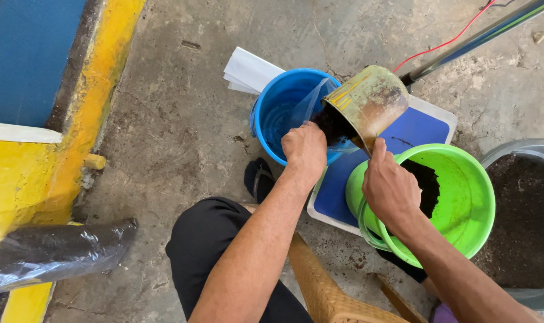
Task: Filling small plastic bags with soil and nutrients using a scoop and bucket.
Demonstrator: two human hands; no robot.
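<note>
Between the two hands, a thin clear plastic bag (311, 107) is held open at its mouth by the left hand (305, 149), whose fingers are closed on the bag's edge. Just to the right of this grip, a worn metal scoop (367, 101) is gripped by the right hand (388, 188), closed around its lower end. The scoop's long axis is tilted from the right hand up and away toward the bag, and its open mouth touches the bag's opening, where dark soil (331, 125) is seen. The left hand is nearer to the bag. Both forearms are stretched forward, the right wrist is bent upward.

Behind the left grip a blue bucket (272, 113) is placed, with the bag hanging into it. Under the right hand a green bucket (463, 197) with soil stands on a blue scale (415, 131). Further right, a grey tub (523, 215) of soil is seen.
</note>
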